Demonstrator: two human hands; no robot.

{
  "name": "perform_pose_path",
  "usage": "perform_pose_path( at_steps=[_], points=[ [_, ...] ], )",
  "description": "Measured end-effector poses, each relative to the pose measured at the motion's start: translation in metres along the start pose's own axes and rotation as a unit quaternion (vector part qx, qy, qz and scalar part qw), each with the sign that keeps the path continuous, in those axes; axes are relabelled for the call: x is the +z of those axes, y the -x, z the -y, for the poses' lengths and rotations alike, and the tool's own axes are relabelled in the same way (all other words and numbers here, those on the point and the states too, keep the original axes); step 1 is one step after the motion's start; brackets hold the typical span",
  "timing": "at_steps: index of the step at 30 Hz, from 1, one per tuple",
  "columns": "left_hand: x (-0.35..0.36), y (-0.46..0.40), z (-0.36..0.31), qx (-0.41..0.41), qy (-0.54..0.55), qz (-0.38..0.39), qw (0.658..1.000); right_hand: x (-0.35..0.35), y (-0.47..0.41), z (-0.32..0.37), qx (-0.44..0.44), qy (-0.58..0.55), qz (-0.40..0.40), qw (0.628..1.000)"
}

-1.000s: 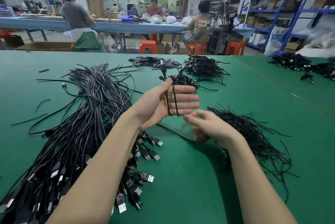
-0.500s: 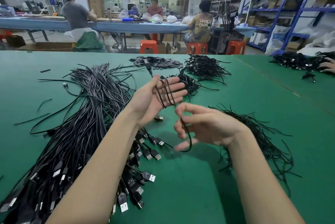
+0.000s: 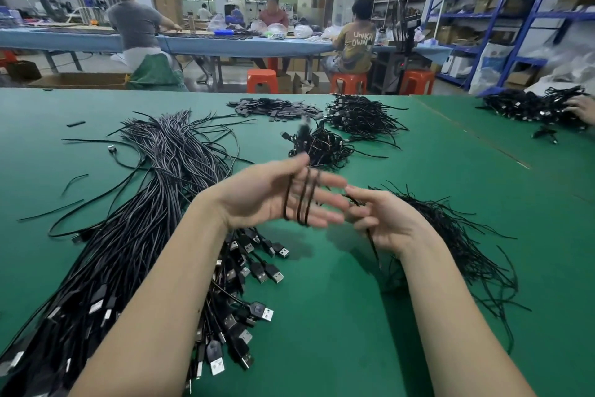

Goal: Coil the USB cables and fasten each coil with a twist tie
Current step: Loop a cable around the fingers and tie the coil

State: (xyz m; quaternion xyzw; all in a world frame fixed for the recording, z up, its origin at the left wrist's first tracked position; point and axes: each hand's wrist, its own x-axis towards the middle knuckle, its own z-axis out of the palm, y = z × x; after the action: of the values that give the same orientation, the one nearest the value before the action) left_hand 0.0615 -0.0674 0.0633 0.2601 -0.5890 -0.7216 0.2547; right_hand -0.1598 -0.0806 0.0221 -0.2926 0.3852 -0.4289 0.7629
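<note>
A black USB cable (image 3: pixel 302 197) is lying in three loops around the straight, outstretched fingers of the left hand (image 3: pixel 273 194), which the person is holding palm-up above the green table (image 3: pixel 322 316). The thumb is pressing the loops near the top. From there the cable is running across to the right hand (image 3: pixel 383 223), whose curled fingers are pinching it, and its tail is hanging down below that hand. The fingertips of both hands are blurred.

Under the left forearm a big bundle of uncoiled cables (image 3: pixel 135 219) is sprawling across the table, its USB plugs (image 3: pixel 251 268) fanning out toward the person. Beyond the right hand a heap of thin black twist ties (image 3: pixel 467 235) is lying on the cloth. Further back, a small pile of coiled cables (image 3: pixel 322 145) is sitting just behind the left hand, with a larger pile (image 3: pixel 363 116) beyond it. At the far right edge, another person's hand (image 3: pixel 582 108) is resting on a separate heap of cables (image 3: pixel 531 105).
</note>
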Motion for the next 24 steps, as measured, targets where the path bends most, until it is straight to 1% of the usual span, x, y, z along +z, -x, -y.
perform_pose_path(
  at_steps=[1, 2, 3, 4, 5, 7, 8, 9, 10, 11, 12, 15, 18, 20, 22, 24],
  points=[
    [0.003, -0.005, 0.004, -0.05, -0.057, -0.02, 0.997, 0.004, 0.002, 0.004, -0.006, -0.018, -0.012, 1.0],
    [0.006, -0.01, 0.008, -0.091, -0.099, -0.048, 0.99, 0.01, 0.004, 0.007, -0.02, -0.003, -0.022, 1.0],
    [0.008, -0.014, 0.013, -0.116, -0.12, -0.081, 0.983, 0.017, 0.006, 0.009, -0.042, 0.043, -0.03, 0.998],
    [0.01, -0.019, 0.018, -0.122, -0.123, -0.116, 0.978, 0.025, 0.007, 0.01, -0.072, 0.104, -0.035, 0.991],
    [0.012, -0.023, 0.022, -0.113, -0.119, -0.147, 0.975, 0.034, 0.008, 0.011, -0.106, 0.165, -0.037, 0.98],
    [0.014, -0.03, 0.026, -0.06, -0.093, -0.196, 0.974, 0.049, 0.011, 0.008, -0.169, 0.267, -0.033, 0.948],
    [0.016, -0.033, 0.027, -0.022, -0.055, -0.212, 0.976, 0.054, 0.012, 0.006, -0.196, 0.302, -0.026, 0.933],
    [0.016, -0.034, 0.026, 0.013, 0.006, -0.219, 0.976, 0.057, 0.013, 0.004, -0.217, 0.319, -0.021, 0.922],
    [0.017, -0.034, 0.025, 0.04, 0.073, -0.223, 0.971, 0.059, 0.015, 0.003, -0.232, 0.323, -0.018, 0.917],
    [0.016, -0.033, 0.024, 0.06, 0.118, -0.227, 0.965, 0.06, 0.017, 0.003, -0.242, 0.33, -0.016, 0.912],
    [0.014, -0.033, 0.023, 0.072, 0.127, -0.234, 0.961, 0.061, 0.019, 0.003, -0.247, 0.345, -0.013, 0.905],
    [0.012, -0.032, 0.023, 0.076, 0.045, -0.258, 0.962, 0.061, 0.022, 0.001, -0.242, 0.407, 0.027, 0.88],
    [0.012, -0.032, 0.022, 0.075, -0.01, -0.275, 0.959, 0.059, 0.021, -0.001, -0.24, 0.414, 0.064, 0.876],
    [0.011, -0.031, 0.019, 0.084, 0.022, -0.281, 0.956, 0.054, 0.022, 0.0, -0.219, 0.423, 0.088, 0.875],
    [0.008, -0.031, 0.016, 0.096, 0.072, -0.278, 0.953, 0.048, 0.021, 0.0, -0.178, 0.439, 0.105, 0.875],
    [0.011, -0.033, 0.016, 0.1, 0.089, -0.269, 0.954, 0.044, 0.019, -0.004, -0.149, 0.451, 0.093, 0.875]
  ],
)
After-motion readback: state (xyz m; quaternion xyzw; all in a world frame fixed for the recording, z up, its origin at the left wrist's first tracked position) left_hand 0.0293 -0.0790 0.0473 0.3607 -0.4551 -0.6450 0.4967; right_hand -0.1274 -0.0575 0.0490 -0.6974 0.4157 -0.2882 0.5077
